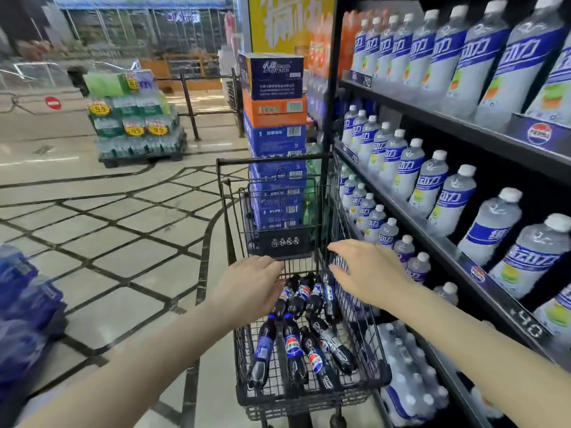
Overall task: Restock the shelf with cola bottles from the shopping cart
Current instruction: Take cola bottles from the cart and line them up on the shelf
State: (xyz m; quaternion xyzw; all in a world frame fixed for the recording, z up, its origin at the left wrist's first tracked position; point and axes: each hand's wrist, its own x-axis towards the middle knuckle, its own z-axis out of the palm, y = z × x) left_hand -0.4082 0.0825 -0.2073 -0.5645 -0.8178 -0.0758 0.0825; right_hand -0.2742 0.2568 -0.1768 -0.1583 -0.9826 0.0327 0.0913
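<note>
Cola bottles (293, 350): lying loose in the shopping cart (309, 393) beside the shelf (432, 242). Left hand (250, 288), right hand (367, 273): fingers apart, empty, over the basket. Advice: grip one bottle mid-body, lift clear of the wire.

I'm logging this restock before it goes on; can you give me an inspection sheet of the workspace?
Surface: tiled floor with dark lines.
Job's things: cola bottles lying in the black wire cart; the shelf on the right holds white-capped bottles with blue labels.
Clutter: shrink-wrapped bottle pack on the floor by the shelf.
Grippers: left hand and right hand both open over the cart, holding nothing.
Cables: nothing seen.
Surroundings: stacked cartons beyond the cart, a pallet of drinks with price tags.
</note>
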